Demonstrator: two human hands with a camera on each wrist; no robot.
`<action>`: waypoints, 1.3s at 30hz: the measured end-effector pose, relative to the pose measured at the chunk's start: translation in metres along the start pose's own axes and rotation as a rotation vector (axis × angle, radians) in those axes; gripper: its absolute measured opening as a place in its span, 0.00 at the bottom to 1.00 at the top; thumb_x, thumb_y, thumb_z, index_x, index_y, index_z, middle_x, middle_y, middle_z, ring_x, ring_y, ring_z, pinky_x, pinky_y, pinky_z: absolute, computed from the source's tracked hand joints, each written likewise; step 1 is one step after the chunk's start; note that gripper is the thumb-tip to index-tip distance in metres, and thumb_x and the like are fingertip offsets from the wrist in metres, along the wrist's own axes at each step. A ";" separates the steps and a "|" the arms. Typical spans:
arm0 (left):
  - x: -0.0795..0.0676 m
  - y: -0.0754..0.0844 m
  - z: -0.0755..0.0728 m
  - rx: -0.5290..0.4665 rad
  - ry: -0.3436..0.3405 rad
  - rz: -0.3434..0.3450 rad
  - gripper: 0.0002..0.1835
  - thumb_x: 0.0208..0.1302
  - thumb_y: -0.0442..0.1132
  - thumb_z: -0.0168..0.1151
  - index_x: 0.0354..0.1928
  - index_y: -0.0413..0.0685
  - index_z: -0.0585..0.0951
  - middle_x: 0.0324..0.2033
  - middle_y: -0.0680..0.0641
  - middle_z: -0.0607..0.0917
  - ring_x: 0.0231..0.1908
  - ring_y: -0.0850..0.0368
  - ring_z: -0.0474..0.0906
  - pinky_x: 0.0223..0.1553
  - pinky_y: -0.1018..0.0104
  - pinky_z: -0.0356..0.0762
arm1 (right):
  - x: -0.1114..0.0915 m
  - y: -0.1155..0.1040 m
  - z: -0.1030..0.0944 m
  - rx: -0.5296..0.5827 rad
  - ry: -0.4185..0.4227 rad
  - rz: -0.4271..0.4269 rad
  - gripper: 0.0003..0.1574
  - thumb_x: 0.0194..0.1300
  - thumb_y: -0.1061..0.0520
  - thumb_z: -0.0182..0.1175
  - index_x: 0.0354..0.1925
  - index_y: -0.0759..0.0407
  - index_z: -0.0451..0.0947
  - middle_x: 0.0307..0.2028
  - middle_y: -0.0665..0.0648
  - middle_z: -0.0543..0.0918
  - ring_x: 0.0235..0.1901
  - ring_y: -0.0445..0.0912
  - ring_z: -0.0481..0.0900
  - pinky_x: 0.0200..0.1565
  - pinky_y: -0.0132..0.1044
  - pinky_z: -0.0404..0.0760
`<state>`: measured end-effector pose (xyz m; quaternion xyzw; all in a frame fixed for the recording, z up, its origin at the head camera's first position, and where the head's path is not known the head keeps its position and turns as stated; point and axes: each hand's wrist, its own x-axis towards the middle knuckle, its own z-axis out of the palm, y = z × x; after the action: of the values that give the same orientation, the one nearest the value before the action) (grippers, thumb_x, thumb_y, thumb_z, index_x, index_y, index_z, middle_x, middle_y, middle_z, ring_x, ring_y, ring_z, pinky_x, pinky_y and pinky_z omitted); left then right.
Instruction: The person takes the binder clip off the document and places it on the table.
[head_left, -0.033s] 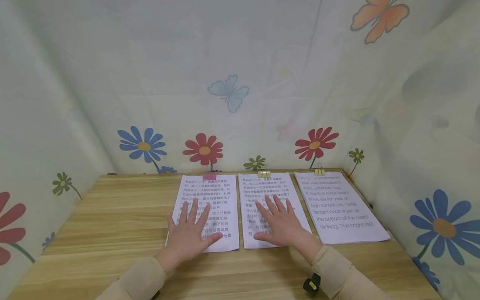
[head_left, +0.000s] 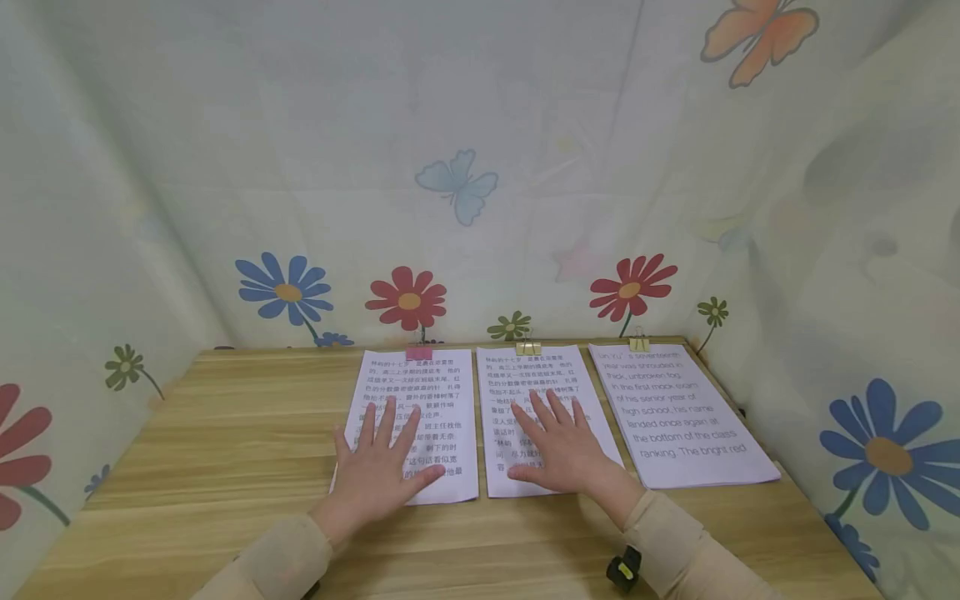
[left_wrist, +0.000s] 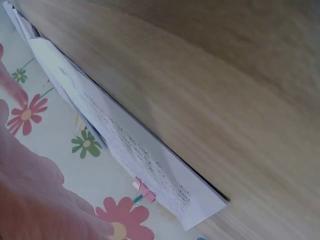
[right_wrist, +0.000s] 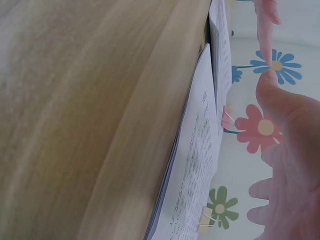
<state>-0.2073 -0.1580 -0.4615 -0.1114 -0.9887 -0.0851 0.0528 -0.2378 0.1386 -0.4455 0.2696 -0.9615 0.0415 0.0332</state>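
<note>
Three clipped stacks of printed paper lie side by side on a wooden table. Over the lower half of the left stack (head_left: 453, 392), my left hand (head_left: 371, 479) is held with fingers spread. My right hand (head_left: 562, 450) is spread the same way over the middle stack (head_left: 525, 379). Both wrist views show a gap between the hand and the paper beneath, and neither hand holds anything. The left stack has a pink binder clip (head_left: 418, 353) on its far edge, the middle one a gold binder clip (head_left: 528, 348). Some printed lines are hidden behind the fingers.
To the right lies the third stack (head_left: 686, 425), with English text and a gold binder clip (head_left: 639, 343). The wooden table (head_left: 247, 433) ends at the back against a pale curtain (head_left: 315, 167) printed with flowers and butterflies, which also hangs at both sides.
</note>
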 end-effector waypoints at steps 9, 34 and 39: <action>-0.002 0.000 -0.001 -0.012 0.005 0.002 0.51 0.60 0.76 0.50 0.78 0.54 0.56 0.76 0.36 0.46 0.74 0.30 0.37 0.60 0.21 0.22 | -0.002 0.002 0.000 0.089 0.008 -0.003 0.56 0.62 0.28 0.60 0.76 0.54 0.55 0.75 0.67 0.54 0.74 0.65 0.47 0.68 0.68 0.45; -0.002 0.003 -0.012 -0.043 0.168 0.068 0.53 0.57 0.75 0.57 0.76 0.50 0.60 0.74 0.33 0.56 0.72 0.31 0.47 0.64 0.24 0.35 | 0.022 -0.013 0.009 0.913 0.132 0.191 0.49 0.64 0.46 0.68 0.75 0.58 0.58 0.69 0.63 0.68 0.67 0.59 0.67 0.65 0.55 0.67; -0.001 0.002 -0.011 -0.043 0.190 0.077 0.53 0.56 0.74 0.57 0.75 0.49 0.61 0.73 0.34 0.59 0.72 0.33 0.50 0.64 0.24 0.40 | 0.025 -0.016 0.014 1.072 0.126 0.239 0.47 0.64 0.49 0.68 0.73 0.62 0.60 0.66 0.66 0.71 0.65 0.59 0.70 0.63 0.54 0.70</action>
<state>-0.2050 -0.1579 -0.4500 -0.1416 -0.9722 -0.1146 0.1471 -0.2515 0.1105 -0.4566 0.1346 -0.8258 0.5447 -0.0564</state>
